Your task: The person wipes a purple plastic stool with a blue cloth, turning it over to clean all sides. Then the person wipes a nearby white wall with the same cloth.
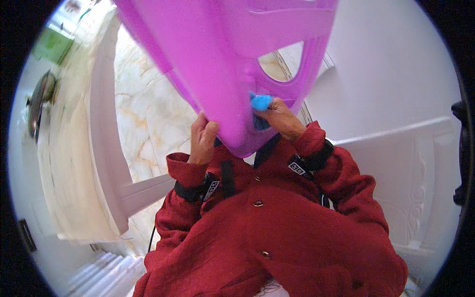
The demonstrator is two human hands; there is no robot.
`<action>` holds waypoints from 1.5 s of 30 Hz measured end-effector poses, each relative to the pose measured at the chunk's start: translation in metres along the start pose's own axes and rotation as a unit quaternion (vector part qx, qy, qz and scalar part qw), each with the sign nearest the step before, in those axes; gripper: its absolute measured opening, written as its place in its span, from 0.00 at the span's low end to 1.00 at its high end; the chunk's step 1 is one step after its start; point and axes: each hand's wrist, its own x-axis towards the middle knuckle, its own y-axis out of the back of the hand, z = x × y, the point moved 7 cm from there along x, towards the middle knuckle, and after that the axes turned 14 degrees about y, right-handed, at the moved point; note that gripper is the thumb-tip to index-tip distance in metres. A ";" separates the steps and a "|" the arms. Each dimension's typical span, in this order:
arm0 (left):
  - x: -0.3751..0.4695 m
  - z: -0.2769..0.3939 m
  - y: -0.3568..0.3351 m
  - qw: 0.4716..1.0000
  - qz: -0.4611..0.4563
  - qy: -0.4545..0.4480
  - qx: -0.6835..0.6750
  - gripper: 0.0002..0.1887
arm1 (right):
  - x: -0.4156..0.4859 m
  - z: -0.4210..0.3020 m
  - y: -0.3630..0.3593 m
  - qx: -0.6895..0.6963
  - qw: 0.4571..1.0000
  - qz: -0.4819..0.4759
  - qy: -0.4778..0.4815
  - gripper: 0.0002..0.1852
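Tilted up in front of me is a pink-purple plastic chair or stool [219, 81], its top cut off by the picture's upper rim. One side has a rounded opening, through which the floor shows. My left hand [203, 138] grips the near left edge, thumb on the outer face. In my right hand [285, 118] is a bunched blue cloth [261, 103], held against the inner side near the lower corner. Part of that cloth hangs in shadow below the fingers, and some of the fingertips are hidden.
On the left stands a long table [74, 156] with a pale top, bearing a green box [53, 44] and a dark rounded metal vessel [41, 100]. Marble-patterned tiles [144, 115] cover the floor. A white wall [378, 74] and carved white panel [412, 185] rise at right.
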 end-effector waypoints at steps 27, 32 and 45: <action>-0.011 0.023 -0.029 0.959 -0.071 -0.085 0.259 0.41 | 0.047 0.014 -0.012 -0.384 0.821 -0.421 0.031 0.13; -0.008 0.023 -0.027 0.967 -0.065 -0.065 0.237 0.40 | 0.083 0.055 -0.041 -0.307 0.867 -0.389 0.051 0.10; -0.008 0.044 -0.026 0.967 -0.059 -0.079 0.236 0.42 | 0.143 0.098 0.004 -0.409 0.820 -0.400 0.038 0.09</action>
